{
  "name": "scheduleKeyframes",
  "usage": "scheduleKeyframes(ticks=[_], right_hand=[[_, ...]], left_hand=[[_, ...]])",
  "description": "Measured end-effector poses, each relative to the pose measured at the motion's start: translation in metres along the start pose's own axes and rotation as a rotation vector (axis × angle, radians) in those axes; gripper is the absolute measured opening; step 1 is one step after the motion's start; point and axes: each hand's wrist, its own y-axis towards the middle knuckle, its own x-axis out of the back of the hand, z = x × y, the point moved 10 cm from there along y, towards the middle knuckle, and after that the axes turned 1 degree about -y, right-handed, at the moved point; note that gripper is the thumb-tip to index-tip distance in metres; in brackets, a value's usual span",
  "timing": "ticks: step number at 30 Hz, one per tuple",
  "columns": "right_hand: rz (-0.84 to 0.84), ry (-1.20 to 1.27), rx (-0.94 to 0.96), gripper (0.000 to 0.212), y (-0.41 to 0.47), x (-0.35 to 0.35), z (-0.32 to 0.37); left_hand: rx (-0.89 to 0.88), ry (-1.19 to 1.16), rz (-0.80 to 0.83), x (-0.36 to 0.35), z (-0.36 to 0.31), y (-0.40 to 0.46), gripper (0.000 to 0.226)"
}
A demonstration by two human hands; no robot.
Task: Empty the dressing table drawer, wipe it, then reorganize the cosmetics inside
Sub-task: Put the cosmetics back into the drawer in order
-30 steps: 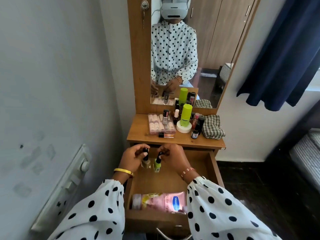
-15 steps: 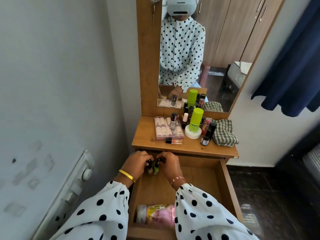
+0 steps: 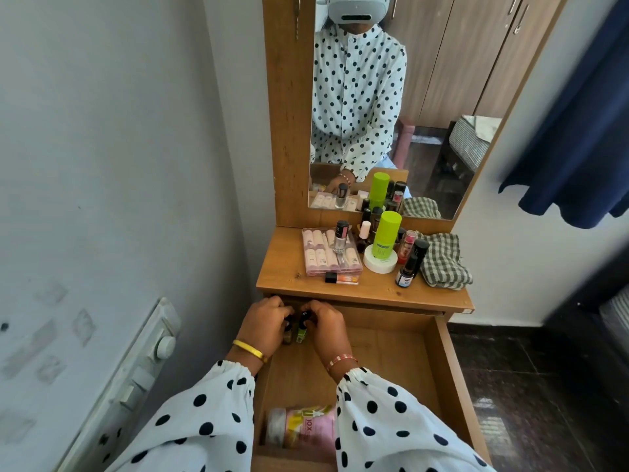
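The wooden drawer (image 3: 439,362) is pulled out under the dressing table top (image 3: 282,270). At its far left corner my left hand (image 3: 263,325) grips a brownish nail polish bottle (image 3: 287,337) and my right hand (image 3: 326,327) grips a green nail polish bottle (image 3: 301,332); both bottles stand upright side by side, close to the drawer floor. A pink lotion bottle (image 3: 301,429) lies on its side at the drawer's near end, partly hidden by my sleeves.
On the table top stand a clear box of pale tubes (image 3: 320,253), a clear bottle (image 3: 340,238), a lime green can (image 3: 386,238) on a white jar (image 3: 379,264), several small bottles and a checked cloth (image 3: 444,262). A wall and switch panel (image 3: 146,366) are at left.
Both hands have carried the two nail polish bottles from the middle of the drawer to its far left corner, under the table top edge. The camera shifted slightly.
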Motion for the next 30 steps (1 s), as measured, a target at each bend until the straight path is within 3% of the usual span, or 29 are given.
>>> scheduleKeyframes(ticks=[8,14,21,30], right_hand=[[-0.042,-0.029,0.053,0.028,0.000,-0.002,0.008],[0.000,-0.057,0.079,0.032,0.001,-0.006,0.011],[0.023,-0.042,0.059,0.041,0.000,-0.006,0.010],[0.078,-0.106,0.057,0.024,0.006,-0.008,0.019]], left_hand=[[0.093,-0.064,-0.084,0.002,0.007,0.006,0.027],[0.127,-0.116,-0.051,-0.006,0.014,0.006,0.024],[0.191,-0.251,-0.066,-0.002,0.018,0.004,0.032],[0.220,-0.285,-0.029,-0.002,0.020,0.002,0.030]])
